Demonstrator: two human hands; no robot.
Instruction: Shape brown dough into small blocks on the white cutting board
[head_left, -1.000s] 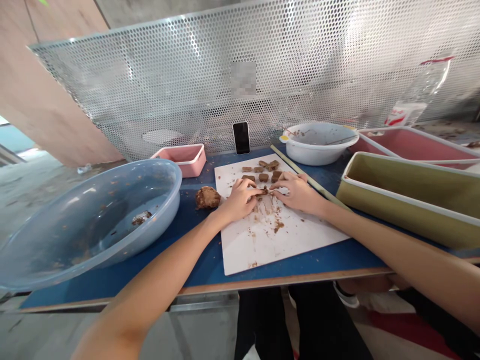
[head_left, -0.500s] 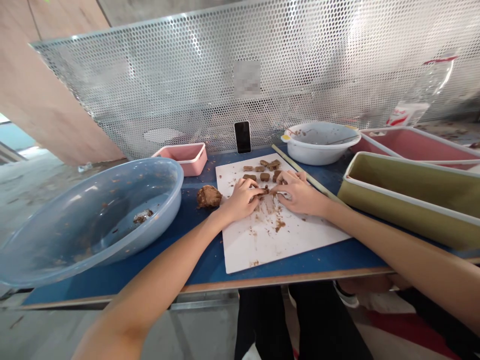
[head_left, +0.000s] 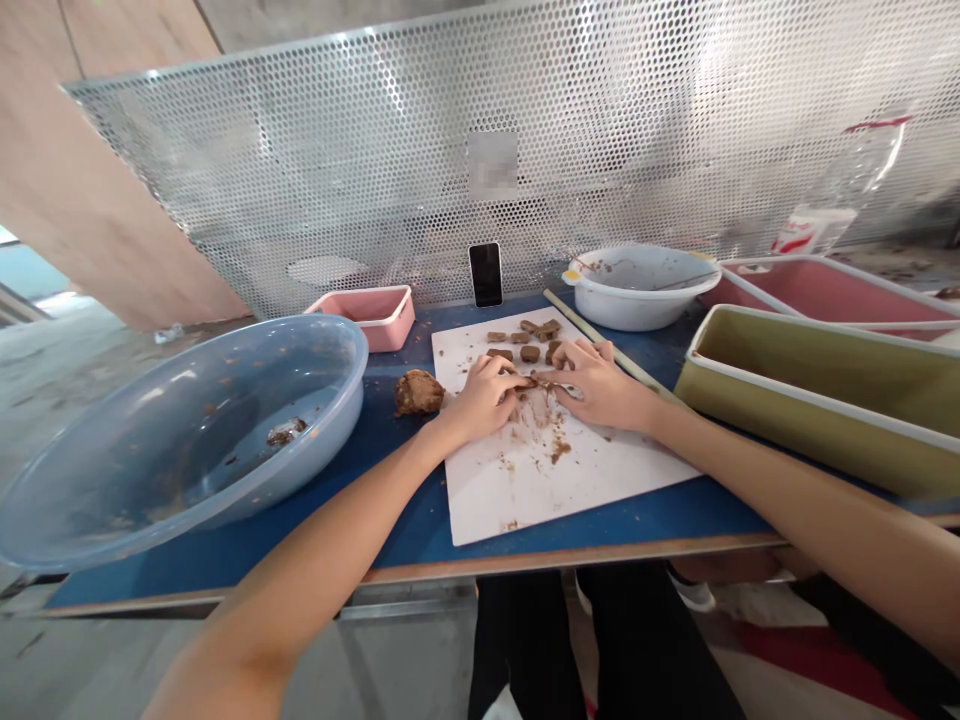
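Observation:
My left hand (head_left: pixel 484 402) and my right hand (head_left: pixel 598 388) meet over a white board (head_left: pixel 480 500). Their fingers are closed on a small piece of brown clay (head_left: pixel 533 381), which they largely cover. Just beyond the fingertips sit several short shaped clay pieces (head_left: pixel 529 354), some in a small pile at the back. Brown smears and crumbs (head_left: pixel 559 450) mark the board in front of my hands. A rough brown clay lump (head_left: pixel 418 392) rests on the blue tabletop, left of my left wrist.
A large blue basin (head_left: pixel 300 470) stands left, with a small pink bin (head_left: pixel 390 328) behind it. A phone (head_left: pixel 486 275) leans on the perforated metal screen (head_left: pixel 360 150). Right of the board are a pale stick (head_left: pixel 637 372), a white basin (head_left: pixel 637 308), an olive bin (head_left: pixel 810 400) and a pink bin (head_left: pixel 847 285).
My right fingers have shifted slightly over the small clay piece. My left hand stays nearly in place, and the surrounding things have not moved.

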